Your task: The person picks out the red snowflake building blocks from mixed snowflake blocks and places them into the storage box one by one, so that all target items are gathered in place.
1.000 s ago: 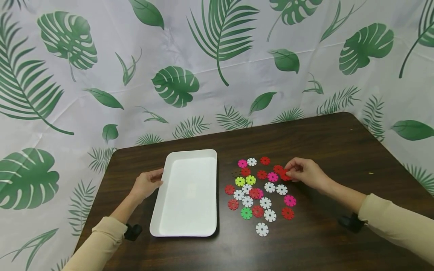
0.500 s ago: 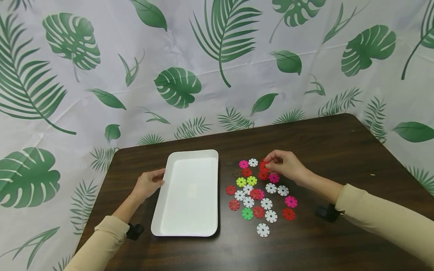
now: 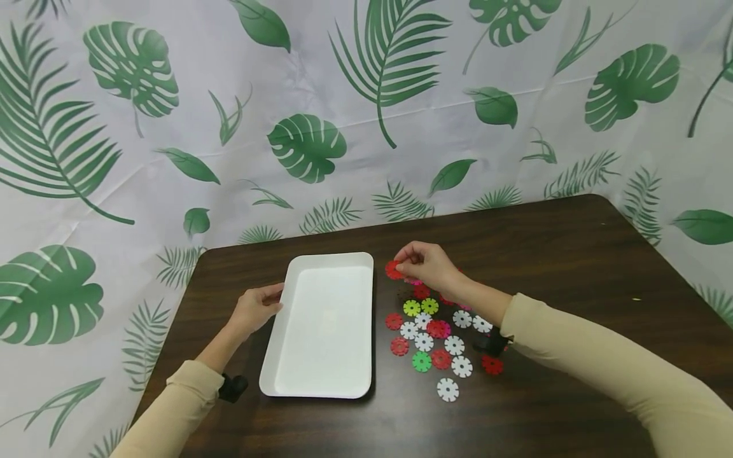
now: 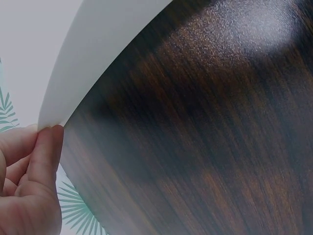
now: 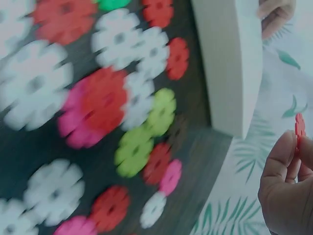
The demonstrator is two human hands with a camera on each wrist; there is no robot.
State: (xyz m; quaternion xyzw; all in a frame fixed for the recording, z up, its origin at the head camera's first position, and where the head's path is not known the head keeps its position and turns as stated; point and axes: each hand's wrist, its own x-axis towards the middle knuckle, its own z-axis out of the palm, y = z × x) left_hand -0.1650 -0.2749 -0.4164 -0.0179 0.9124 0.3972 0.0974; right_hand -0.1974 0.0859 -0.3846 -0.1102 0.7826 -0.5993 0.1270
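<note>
My left hand (image 3: 256,310) grips the left side of a white rectangular tray (image 3: 367,318); in the left wrist view its thumb and finger meet at the tray's wall (image 4: 93,63). My right hand (image 3: 428,267) pinches a red notched plastic disc (image 3: 394,270) between thumb and fingers, raised near the tray's upper right corner. The right wrist view shows this disc edge-on (image 5: 300,131) at the fingertips. Right of the tray lie several more notched discs, among them white (image 3: 448,389), yellow (image 3: 411,308), green (image 3: 422,361) and red (image 3: 399,346). My right arm hides some of them.
The dark wooden table (image 3: 550,254) carries the tray and the discs. Behind it hangs a white cloth (image 3: 240,57) printed with green leaves. A pink disc (image 5: 170,177) and a brown disc (image 5: 178,132) lie at the spread's far edge.
My right hand has carried the red disc left across the spread, from its right side to the tray's upper right corner. The left hand has kept its hold on the tray.
</note>
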